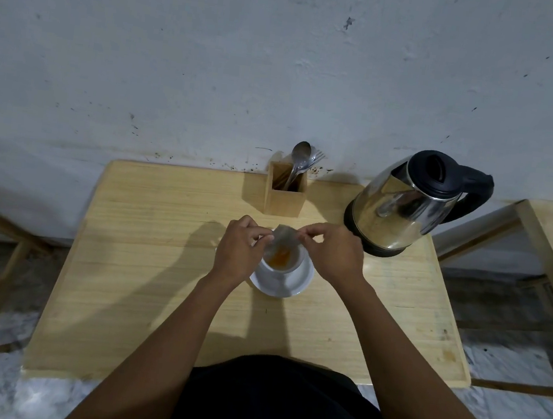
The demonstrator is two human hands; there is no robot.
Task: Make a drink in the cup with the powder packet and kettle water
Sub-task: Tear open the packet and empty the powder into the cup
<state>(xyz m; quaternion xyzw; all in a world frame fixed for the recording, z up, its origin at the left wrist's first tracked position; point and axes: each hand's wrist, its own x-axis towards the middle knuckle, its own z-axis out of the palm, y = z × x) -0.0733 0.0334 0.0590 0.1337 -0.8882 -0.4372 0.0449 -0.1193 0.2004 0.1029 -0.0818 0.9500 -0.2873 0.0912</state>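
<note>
Pouring powder | I pinch packet (pixel 283 239) with left hand (pixel 237 251) and right hand (pixel 333 253), tilted over cup (pixel 283 261) at frame centre so orange powder lands inside | kettle (pixel 403 203) upper right, untouched.

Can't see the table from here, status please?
Left hand and right hand both pinch the powder packet over the cup. Orange powder in cup. Kettle untouched, back right. Nothing in the way.
</note>
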